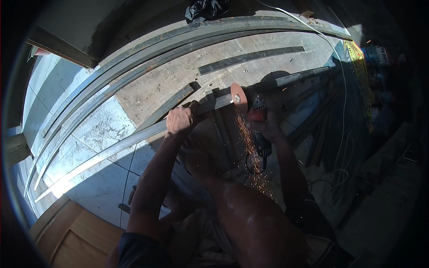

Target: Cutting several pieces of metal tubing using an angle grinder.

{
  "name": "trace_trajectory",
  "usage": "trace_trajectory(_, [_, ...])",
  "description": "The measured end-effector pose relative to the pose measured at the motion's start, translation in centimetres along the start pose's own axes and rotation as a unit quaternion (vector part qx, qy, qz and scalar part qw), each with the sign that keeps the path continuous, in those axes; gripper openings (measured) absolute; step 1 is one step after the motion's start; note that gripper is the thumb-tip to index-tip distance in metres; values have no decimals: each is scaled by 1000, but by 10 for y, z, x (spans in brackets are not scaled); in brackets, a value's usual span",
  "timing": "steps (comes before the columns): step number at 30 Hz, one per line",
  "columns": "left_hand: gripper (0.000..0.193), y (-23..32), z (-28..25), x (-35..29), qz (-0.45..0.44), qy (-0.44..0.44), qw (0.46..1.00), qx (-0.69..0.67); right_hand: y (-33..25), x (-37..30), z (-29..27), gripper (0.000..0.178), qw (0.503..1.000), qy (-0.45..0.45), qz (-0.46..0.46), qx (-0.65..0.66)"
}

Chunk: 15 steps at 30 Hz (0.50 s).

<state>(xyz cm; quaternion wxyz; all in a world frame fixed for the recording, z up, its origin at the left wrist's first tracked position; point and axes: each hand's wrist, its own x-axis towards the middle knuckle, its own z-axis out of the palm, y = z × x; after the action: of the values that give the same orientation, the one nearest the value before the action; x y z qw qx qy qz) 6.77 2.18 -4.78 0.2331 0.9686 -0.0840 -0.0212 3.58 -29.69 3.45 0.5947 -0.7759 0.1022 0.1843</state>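
Observation:
My left hand is closed over a long grey metal bar, which runs from the lower left up toward the right. My right hand grips an angle grinder with a red and dark body. Its reddish cutting disc meets the bar to the right of my left hand. Orange sparks stream down from the disc past my bent leg. Shade hides part of my right fingers. Under the bar, close to the cut, lies a dark metal crosspiece.
Long metal bars stretch across the far side. A short dark bar lies on the board. A white cable hangs down the right side. More metal pieces lie at right, and a wooden panel at lower left.

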Motion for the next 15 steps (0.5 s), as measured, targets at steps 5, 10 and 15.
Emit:
trace_trajectory(5, [35, -1, -1, -1, -13, 1, 1000, -4, -1, -1, -2, 44, 997, -29, 22, 62])
trace_trajectory(10, [28, -5, 4, 2, 55, 67, 996, -2, -3, -1, 0, 43, 999, -1, -38, -24])
trace_trajectory(15, [27, -4, 3, -2, 57, 78, 995, -13, -11, -6, 0, 42, 1000, -12, 4, 14])
